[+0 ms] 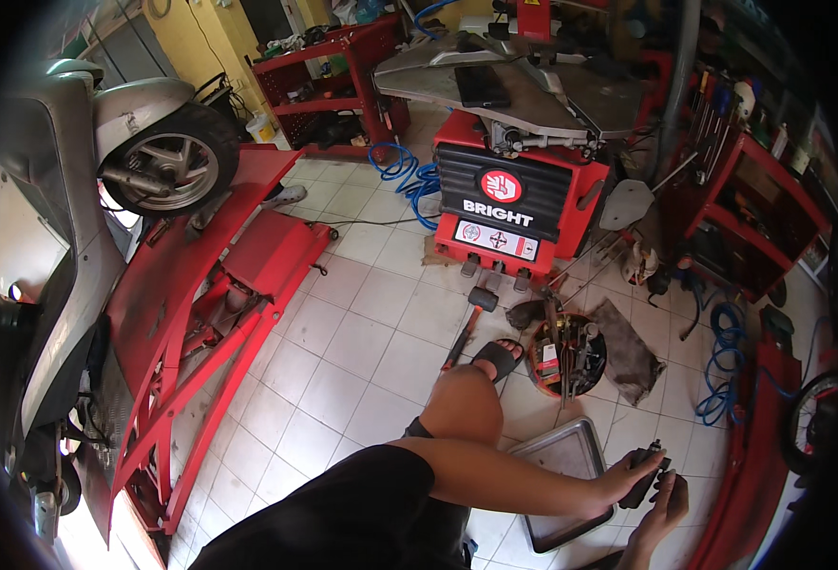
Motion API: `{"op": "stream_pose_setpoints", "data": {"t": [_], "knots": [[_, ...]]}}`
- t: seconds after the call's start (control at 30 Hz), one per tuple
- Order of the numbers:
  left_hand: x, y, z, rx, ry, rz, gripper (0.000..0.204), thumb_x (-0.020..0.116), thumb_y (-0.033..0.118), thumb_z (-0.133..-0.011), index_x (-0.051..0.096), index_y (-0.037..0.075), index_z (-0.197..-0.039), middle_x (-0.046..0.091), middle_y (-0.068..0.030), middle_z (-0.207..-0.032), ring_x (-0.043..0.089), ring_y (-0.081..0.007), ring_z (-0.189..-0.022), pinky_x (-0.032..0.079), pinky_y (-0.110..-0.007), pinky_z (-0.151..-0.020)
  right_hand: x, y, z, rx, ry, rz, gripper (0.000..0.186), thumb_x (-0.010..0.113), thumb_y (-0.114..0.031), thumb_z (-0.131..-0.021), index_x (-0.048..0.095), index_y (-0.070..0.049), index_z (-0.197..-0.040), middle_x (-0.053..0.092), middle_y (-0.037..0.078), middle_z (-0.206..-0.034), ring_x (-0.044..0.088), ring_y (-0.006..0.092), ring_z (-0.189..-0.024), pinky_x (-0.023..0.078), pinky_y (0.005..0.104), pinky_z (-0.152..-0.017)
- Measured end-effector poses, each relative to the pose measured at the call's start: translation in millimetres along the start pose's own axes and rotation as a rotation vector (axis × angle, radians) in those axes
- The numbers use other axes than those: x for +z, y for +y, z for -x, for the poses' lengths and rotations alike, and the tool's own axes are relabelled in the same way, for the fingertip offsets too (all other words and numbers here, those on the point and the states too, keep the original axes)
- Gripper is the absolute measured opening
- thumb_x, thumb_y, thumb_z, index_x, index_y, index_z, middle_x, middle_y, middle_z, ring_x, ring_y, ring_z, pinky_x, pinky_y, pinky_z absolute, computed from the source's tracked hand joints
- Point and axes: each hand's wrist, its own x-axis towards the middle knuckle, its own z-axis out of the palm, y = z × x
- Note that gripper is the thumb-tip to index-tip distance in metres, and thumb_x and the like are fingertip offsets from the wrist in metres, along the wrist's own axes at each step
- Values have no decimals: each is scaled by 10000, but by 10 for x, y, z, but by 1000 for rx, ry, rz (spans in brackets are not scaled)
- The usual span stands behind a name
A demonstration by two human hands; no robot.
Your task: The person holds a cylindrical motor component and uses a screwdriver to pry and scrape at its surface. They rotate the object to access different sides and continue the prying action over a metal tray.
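Observation:
At the lower right of the head view, my left hand [617,483] and my right hand [665,505] are both closed on a small dark metal part [641,484] with fittings on it, held over the edge of a shallow metal tray [587,439]. Just above the tray, a round container [540,380] holds assorted tools and small items, with a dark flat rag or sheet [628,372] beside it. My bent knee and sandalled foot are left of these.
A silver scooter [58,237] stands on a red lift [267,249] at left. A red machine [580,199] stands ahead. A mallet [471,323] lies on the tiles. Blue hoses [723,361], red tool carts [742,190] and a long red rail [733,484] line the right.

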Motion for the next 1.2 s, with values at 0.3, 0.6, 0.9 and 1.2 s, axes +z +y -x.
{"op": "stream_pose_setpoints", "data": {"t": [0.3,0.6,0.9,1.2], "knots": [[87,-34,-59,-15,-29,59,561,680,604,-897,554,143,-1190,568,26,-1020,543,-66,-922,449,-234,-760,-40,34,-40,17,18,47,315,605,-266,-1022,640,14,-883,597,7,-752,441,69,-638,313,269,-540],[98,86,-10,-6,-37,39,543,663,618,-903,561,152,-1163,552,44,-943,497,-58,-800,392,-219,-651,88,-127,-41,-56,42,-12,339,563,-280,-1042,640,0,-866,547,0,-698,417,65,-623,303,271,-536],[85,59,-30,-3,4,69,538,659,622,-903,555,161,-1161,535,51,-931,482,-55,-795,387,-220,-652,51,67,-76,26,-44,16,300,571,-260,-1035,652,29,-1023,622,24,-808,520,86,-676,368,265,-522],[100,109,-7,28,-2,37,544,658,607,-912,552,145,-1179,553,37,-985,509,-58,-857,415,-224,-704,67,63,-81,-75,-8,76,326,546,-268,-1050,657,25,-958,609,19,-772,493,79,-655,347,264,-527]]}}
